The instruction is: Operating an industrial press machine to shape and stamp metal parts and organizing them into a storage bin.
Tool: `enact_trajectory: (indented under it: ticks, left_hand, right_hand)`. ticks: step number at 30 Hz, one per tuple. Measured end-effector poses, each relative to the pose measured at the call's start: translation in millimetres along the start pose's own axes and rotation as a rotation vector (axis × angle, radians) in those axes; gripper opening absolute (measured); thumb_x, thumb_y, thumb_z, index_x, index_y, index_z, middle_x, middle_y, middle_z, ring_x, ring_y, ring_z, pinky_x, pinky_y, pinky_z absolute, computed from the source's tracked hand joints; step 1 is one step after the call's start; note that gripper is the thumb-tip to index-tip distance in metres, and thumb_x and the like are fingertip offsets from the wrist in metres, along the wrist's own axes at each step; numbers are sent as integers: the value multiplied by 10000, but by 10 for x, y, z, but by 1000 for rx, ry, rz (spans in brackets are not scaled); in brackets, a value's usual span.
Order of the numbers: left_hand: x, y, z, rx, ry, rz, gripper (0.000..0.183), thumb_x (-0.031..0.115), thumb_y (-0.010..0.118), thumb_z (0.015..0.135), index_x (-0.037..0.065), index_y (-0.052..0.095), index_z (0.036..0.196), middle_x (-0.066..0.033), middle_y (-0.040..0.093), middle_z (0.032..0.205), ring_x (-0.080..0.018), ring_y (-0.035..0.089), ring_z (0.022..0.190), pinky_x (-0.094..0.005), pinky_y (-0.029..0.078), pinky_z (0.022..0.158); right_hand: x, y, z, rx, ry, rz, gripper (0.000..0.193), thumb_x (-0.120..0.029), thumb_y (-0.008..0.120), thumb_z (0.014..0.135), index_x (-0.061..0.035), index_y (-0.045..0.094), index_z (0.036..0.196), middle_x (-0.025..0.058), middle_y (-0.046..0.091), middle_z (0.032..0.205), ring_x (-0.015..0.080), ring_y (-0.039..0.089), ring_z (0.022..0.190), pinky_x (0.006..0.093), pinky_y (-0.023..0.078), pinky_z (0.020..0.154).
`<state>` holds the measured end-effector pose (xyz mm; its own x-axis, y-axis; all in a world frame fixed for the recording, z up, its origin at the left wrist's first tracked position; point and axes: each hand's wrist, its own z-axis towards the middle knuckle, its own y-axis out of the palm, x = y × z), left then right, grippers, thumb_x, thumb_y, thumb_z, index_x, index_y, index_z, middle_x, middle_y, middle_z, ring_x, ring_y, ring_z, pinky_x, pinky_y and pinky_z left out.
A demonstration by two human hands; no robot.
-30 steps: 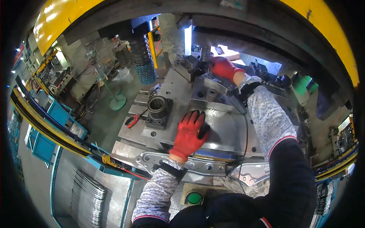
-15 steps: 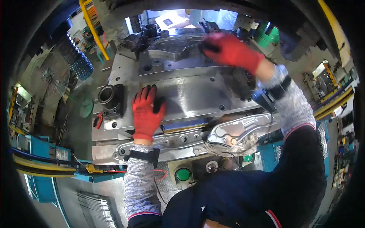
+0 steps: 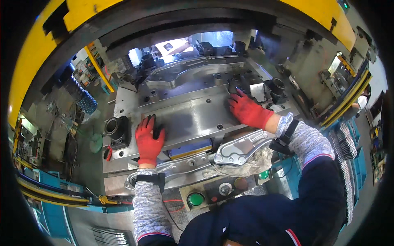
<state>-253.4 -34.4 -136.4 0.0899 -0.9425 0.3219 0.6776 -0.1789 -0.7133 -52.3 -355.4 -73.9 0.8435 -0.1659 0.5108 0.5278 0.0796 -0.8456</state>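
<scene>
Red-gloved hands (image 3: 150, 141) (image 3: 249, 110), steel plate (image 3: 188, 115), unreadable clothing mark (image 3: 224, 228)

Broad steel plate (image 3: 188, 117) on my feed: flat, grey, kinda shiny mid-surface, few round holes in it. Just beyond plate I've got raised curved steel form (image 3: 180, 73), wavy outline, stretched out side to side. Near side of plate, two silvery stamped parts: long narrow bracket (image 3: 180, 166) toward left, round holes along it, plus wider contoured piece (image 3: 238, 153) toward right, raised shapes pressed in. Can't tell if those two touch.
</scene>
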Motion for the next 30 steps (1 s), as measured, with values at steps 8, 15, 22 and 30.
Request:
enact_trajectory:
  ticks: [8,15,22,30]
  left_hand:
    - [-91,53,6,11,4,-9,511,266,676,767,88,569,1234,-198,544,1246,-372,502,1140,-432,380,981]
    - [8,-13,60,9,6,22,496,249,677,765,117,579,1233,-161,555,1249,-353,497,1152,-419,366,998]
    - [-80,0,8,-24,-15,28,523,268,682,761,127,566,1252,-164,538,1271,-351,488,1167,-432,345,1017]
    - [-20,-11,21,0,-14,35,524,290,677,739,103,578,1219,-203,540,1248,-380,495,1147,-453,366,1004]
  right_hand:
    - [-300,-373,-984,56,169,463,521,-259,674,731,-45,546,1188,145,563,1157,313,537,1049,439,415,936]
    - [-416,468,-1722,-259,273,499,961,-447,762,594,5,375,1347,228,413,1366,365,402,1262,464,291,1078]
    - [-280,934,-1340,-321,74,652,1095,-422,801,495,27,325,1372,259,441,1301,393,449,1192,467,354,1022]
    - [-250,716,-1530,-121,79,582,1057,-443,813,504,33,368,1337,246,464,1266,394,467,1155,463,377,990]
